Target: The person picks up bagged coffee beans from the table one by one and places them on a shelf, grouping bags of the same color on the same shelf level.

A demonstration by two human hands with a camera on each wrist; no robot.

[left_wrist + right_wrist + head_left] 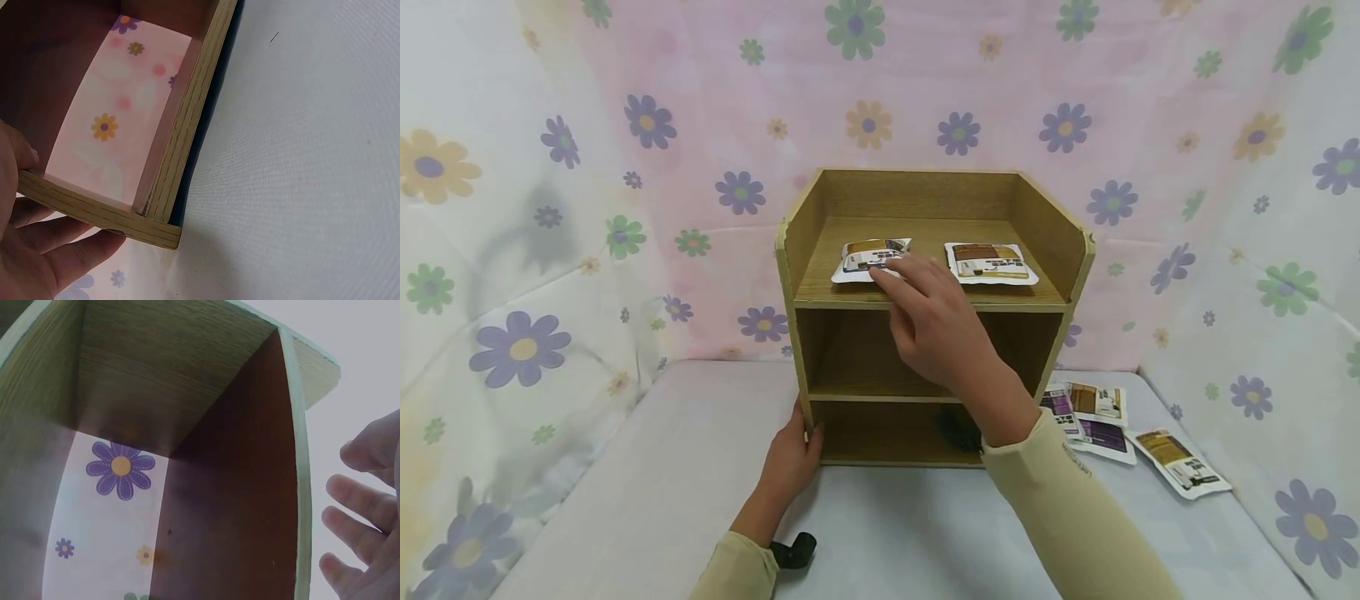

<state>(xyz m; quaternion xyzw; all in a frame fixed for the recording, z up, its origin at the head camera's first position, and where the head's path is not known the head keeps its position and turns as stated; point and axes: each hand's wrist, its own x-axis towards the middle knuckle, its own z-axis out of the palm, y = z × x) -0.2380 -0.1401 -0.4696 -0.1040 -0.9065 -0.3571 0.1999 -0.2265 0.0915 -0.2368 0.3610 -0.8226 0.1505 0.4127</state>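
A small wooden shelf unit (928, 392) with three levels stands on the white surface. My left hand (790, 454) grips the lower left side panel, thumb inside and fingers outside; the left wrist view shows the panel's wooden edge (100, 206) between them. Two flat white-edged packets lie on the top level: a left packet (859, 254) and a right packet (991, 262). My right hand (936, 325) reaches over the top level's front edge, fingertips at the left packet and covering part of it. In the right wrist view its fingers (362, 500) are extended and loosely bent, beside the shelf's compartments.
Several more packets lie to the right of the shelf, among them a purple packet (1105, 440) and a brown-and-white packet (1180, 462). Flower-patterned cloth (700, 125) hangs behind and on both sides. A black strap (795, 550) sits at the left wrist.
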